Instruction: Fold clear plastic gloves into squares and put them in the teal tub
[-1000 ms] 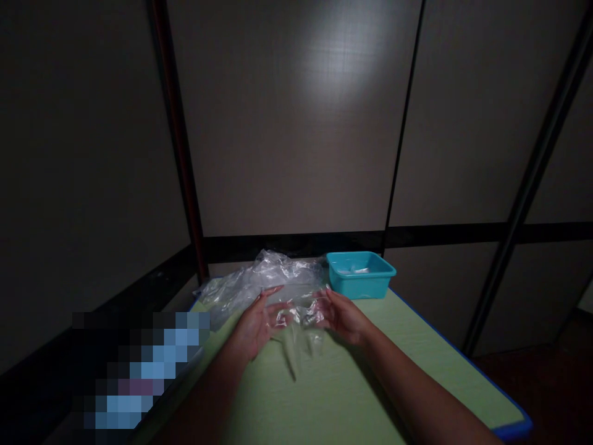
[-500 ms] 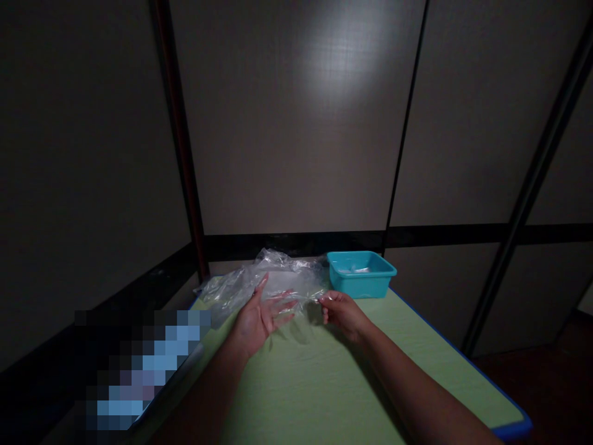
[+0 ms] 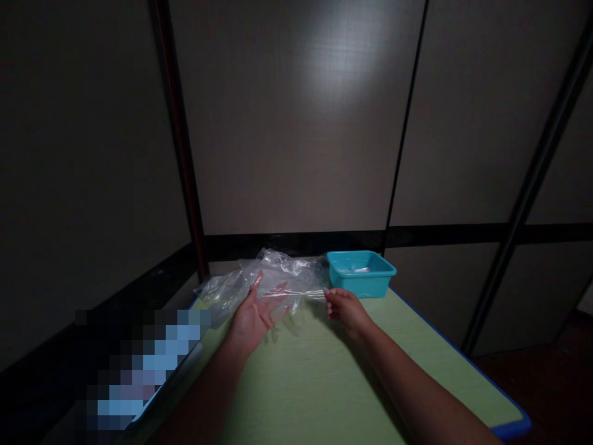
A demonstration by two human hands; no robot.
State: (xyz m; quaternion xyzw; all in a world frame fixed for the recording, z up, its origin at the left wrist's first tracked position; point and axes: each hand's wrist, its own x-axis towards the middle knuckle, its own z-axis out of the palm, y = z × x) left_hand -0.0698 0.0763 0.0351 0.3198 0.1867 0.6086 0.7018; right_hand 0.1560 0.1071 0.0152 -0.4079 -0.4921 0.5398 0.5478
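My left hand (image 3: 254, 318) is held palm up with its fingers spread, left of centre over the green table. Thin clear plastic film (image 3: 315, 295) lies across its fingers, which show through. My right hand (image 3: 345, 309) pinches the film's right end between thumb and fingers and holds it taut. Behind both hands lies a large crumpled sheet or bag of clear plastic (image 3: 278, 262); whether the pinched film is part of it I cannot tell.
A turquoise plastic basin (image 3: 361, 285) with something clear inside stands at the table's back right. The green table (image 3: 315, 383) has a blue edge. Dark panelled doors (image 3: 296, 154) rise behind it. A pixelated blue-lit patch (image 3: 152, 371) is at lower left.
My right hand has shifted slightly right, stretching the film tighter. My left hand has moved slightly left, its fingers still spread. The basin and the crumpled plastic stay put.
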